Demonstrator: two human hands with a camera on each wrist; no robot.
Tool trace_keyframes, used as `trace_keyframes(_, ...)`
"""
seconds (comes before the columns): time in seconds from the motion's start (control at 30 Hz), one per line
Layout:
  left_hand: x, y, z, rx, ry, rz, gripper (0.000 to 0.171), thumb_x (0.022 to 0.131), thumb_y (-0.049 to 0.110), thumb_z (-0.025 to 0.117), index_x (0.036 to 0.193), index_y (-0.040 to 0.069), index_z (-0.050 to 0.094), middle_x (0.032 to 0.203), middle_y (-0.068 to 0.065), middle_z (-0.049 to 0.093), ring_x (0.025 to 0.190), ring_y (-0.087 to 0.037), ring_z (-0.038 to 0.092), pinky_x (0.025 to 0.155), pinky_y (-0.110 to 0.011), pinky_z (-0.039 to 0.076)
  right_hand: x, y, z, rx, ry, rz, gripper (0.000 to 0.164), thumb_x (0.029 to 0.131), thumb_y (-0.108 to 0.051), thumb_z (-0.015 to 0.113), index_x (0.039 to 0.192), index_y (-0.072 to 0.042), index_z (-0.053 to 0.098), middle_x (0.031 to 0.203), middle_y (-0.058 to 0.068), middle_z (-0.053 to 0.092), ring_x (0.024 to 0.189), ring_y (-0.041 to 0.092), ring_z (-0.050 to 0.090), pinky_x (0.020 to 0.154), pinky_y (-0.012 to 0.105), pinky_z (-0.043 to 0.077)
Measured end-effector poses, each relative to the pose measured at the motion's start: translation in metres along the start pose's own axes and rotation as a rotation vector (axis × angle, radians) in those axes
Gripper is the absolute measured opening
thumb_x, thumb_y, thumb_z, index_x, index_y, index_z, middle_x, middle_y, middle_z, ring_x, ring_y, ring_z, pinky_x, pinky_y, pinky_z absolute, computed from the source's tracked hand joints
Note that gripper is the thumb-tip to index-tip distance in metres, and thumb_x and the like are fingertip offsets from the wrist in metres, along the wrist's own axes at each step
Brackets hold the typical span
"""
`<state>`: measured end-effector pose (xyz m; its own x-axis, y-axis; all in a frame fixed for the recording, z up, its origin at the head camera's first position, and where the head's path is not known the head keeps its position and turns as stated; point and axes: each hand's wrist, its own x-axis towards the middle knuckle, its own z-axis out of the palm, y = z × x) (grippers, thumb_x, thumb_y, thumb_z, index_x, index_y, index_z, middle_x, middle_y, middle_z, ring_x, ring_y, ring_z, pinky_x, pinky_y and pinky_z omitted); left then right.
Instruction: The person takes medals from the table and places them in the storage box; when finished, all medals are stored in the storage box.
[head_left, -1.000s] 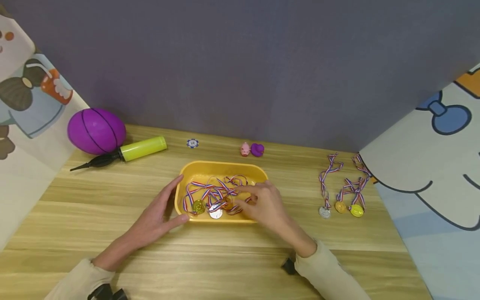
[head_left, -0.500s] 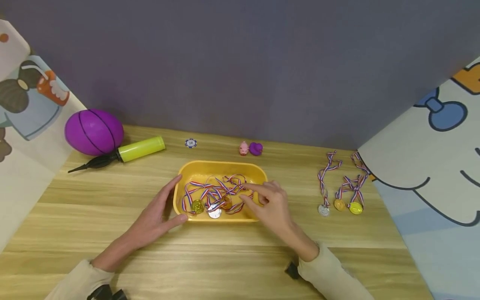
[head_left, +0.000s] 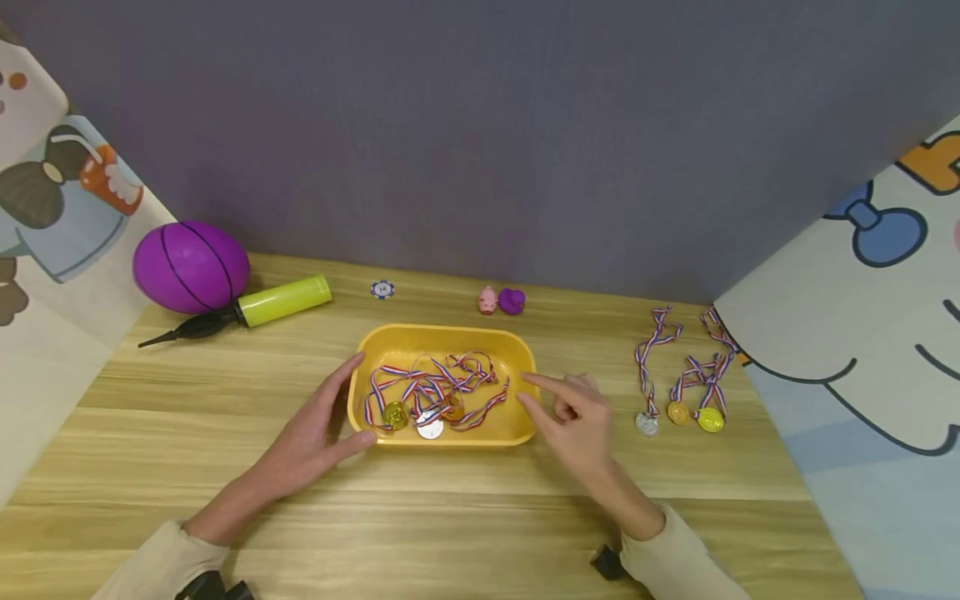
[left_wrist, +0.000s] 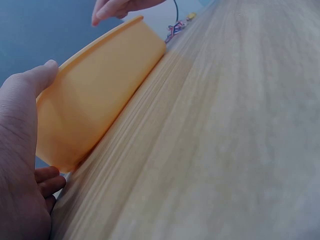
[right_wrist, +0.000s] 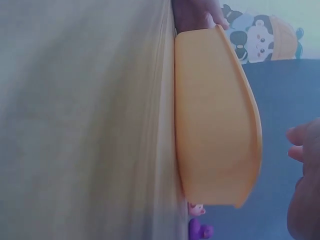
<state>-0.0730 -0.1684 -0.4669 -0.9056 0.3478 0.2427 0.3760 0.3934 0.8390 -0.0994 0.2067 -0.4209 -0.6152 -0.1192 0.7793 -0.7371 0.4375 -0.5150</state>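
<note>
A yellow plastic tray (head_left: 405,343) sits on the wooden table. In it lie a gold medal (head_left: 395,416), a silver medal (head_left: 430,427) and a bronze-coloured medal (head_left: 453,408), with striped ribbons (head_left: 474,381) tangled together. My left hand (head_left: 300,442) holds the tray's left end, thumb at the near corner and fingers along the far side; the left wrist view shows the thumb (left_wrist: 44,75) at the rim. Over the tray's right rim, my right hand (head_left: 579,425) has its thumb and index finger apart with nothing between them. Its other fingers are bent.
Several medals with ribbons lie to the right, among them a silver medal (head_left: 647,424) and a yellow medal (head_left: 709,420). Behind the tray are a poker chip (head_left: 382,290), a pink pig toy (head_left: 487,301) and a purple duck (head_left: 512,301). A purple ball (head_left: 191,267) and yellow-green pump (head_left: 281,303) stand at left.
My right hand has drawn back to the right from inside the tray to its right rim, with finger and thumb spread. The left hand and the tray stay in place.
</note>
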Motion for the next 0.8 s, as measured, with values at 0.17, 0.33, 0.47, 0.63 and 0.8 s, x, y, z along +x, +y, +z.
trace_keyframes(0.17,0.0,0.0,0.0,-0.004,-0.003,0.0,0.108,0.099,0.017,0.085,0.18,0.025,0.015,0.181,-0.022,0.025,0.161,-0.051,0.034,0.124,-0.011,0.023,-0.009,0.008,-0.015,-0.041,-0.006,0.043,0.046,0.102,-0.046,0.082,0.098,0.0,0.087,0.055,-0.003,0.035,0.057,0.012,0.028,0.072,0.025,0.03)
trace_keyframes(0.33,0.0,0.0,0.0,-0.009,-0.001,-0.003,0.108,0.099,0.017,0.085,0.18,0.025,0.015,0.18,-0.022,0.027,0.16,-0.05,0.035,0.124,-0.01,0.024,-0.019,0.016,-0.029,-0.106,0.011,0.089,0.049,0.1,-0.052,0.082,0.098,-0.003,0.088,0.055,-0.002,0.036,0.058,0.008,0.029,0.069,0.024,0.03)
trace_keyframes(0.47,0.0,0.001,-0.001,-0.012,0.0,-0.007,0.107,0.099,0.017,0.085,0.18,0.026,0.015,0.18,-0.021,0.027,0.16,-0.049,0.035,0.124,-0.01,0.024,-0.027,0.024,-0.039,-0.153,0.009,0.115,0.05,0.1,-0.053,0.081,0.098,-0.004,0.088,0.054,-0.002,0.036,0.06,0.004,0.028,0.066,0.024,0.029)
trace_keyframes(0.63,0.0,0.001,-0.001,-0.018,-0.001,0.001,0.108,0.099,0.017,0.085,0.18,0.025,0.015,0.18,-0.023,0.026,0.16,-0.051,0.035,0.124,-0.012,0.024,-0.037,0.032,-0.052,-0.206,0.024,0.151,0.017,0.088,-0.015,0.096,0.097,-0.004,0.088,0.055,-0.002,0.036,0.06,0.009,0.031,0.064,0.024,0.028)
trace_keyframes(0.8,0.001,0.002,0.0,-0.027,-0.004,0.013,0.109,0.098,0.015,0.085,0.18,0.023,0.014,0.18,-0.024,0.026,0.16,-0.051,0.036,0.125,-0.013,0.025,-0.045,0.037,-0.069,-0.277,0.021,0.207,0.033,0.071,0.012,0.095,0.099,-0.003,0.088,0.055,-0.005,0.037,0.06,0.006,0.033,0.065,0.023,0.03)
